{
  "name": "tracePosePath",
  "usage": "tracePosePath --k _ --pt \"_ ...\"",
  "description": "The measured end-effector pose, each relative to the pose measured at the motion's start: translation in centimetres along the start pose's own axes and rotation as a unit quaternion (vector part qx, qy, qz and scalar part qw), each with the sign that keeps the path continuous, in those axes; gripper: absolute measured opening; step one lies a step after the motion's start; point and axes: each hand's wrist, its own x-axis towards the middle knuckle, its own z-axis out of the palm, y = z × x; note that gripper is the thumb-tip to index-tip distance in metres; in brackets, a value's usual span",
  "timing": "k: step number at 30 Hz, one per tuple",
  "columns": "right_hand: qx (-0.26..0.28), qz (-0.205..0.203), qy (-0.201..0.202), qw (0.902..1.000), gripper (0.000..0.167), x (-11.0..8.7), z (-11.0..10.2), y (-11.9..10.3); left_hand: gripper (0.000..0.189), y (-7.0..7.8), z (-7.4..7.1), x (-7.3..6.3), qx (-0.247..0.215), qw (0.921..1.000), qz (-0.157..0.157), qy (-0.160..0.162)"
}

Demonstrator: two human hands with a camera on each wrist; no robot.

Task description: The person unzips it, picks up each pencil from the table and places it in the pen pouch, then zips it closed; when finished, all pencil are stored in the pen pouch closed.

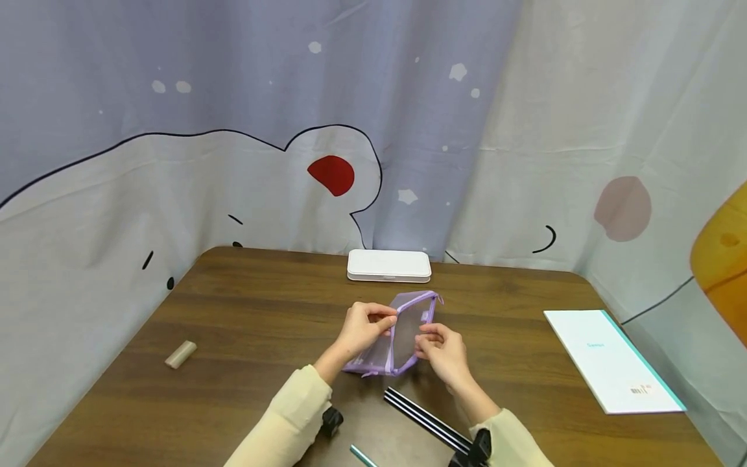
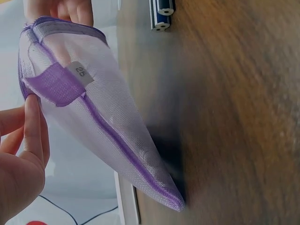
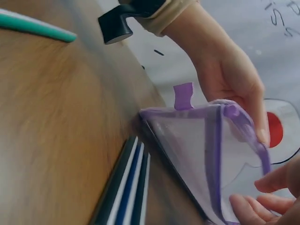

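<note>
A purple-edged mesh zip pouch (image 1: 407, 337) stands between the hands, its mouth spread wide. My left hand (image 1: 357, 332) pinches one edge of the mouth between thumb and fingers, also visible in the left wrist view beside a purple tab (image 2: 57, 85) with a small label. On the opposite edge, my right hand (image 1: 446, 355) holds the pouch with curled thumb and fingertips. Through the sheer mesh (image 3: 180, 145) no contents show. Just in front of the pouch lie several dark pencils (image 1: 428, 421) with white stripes, side by side.
A teal pen (image 1: 363, 456) lies at the near edge of view. A small beige block (image 1: 181, 355) is on the left of the wooden table (image 1: 262, 305). A white case (image 1: 389, 264) sits at the back, and a white notebook (image 1: 609, 363) at the right.
</note>
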Motion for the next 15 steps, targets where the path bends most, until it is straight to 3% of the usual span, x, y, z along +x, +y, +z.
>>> tracePosePath --k 2,4,6,8,10,12,15 --pt "-0.068 -0.029 -0.022 0.9970 0.018 -0.8 -1.1 -0.1 0.017 -0.2 -0.1 0.1 -0.003 1.0000 0.000 0.003" --pt "-0.169 -0.074 -0.066 0.9807 0.013 -1.9 -2.4 -0.2 0.017 -0.3 -0.2 0.1 -0.007 1.0000 -0.003 0.005" --pt "-0.270 -0.123 -0.119 0.9474 0.008 -3.3 -3.8 -0.2 0.016 -0.3 -0.2 0.1 -0.008 0.9999 -0.005 0.006" --pt "-0.346 -0.168 -0.172 0.9071 0.006 -4.8 -5.0 0.0 0.016 -0.3 -0.3 0.1 -0.006 0.9999 -0.006 0.007" --pt "-0.381 -0.198 -0.212 0.8779 0.004 -6.2 -5.8 0.2 0.015 -0.2 -0.3 0.1 -0.006 0.9999 -0.008 0.008" --pt "-0.402 -0.219 -0.228 0.8594 0.002 -7.3 -6.4 0.6 0.016 -0.1 -0.4 0.1 -0.003 0.9999 -0.006 0.009" --pt "-0.421 -0.241 -0.225 0.8449 0.005 -8.2 -6.7 1.2 0.016 0.0 -0.5 0.1 -0.003 0.9999 -0.004 0.009"
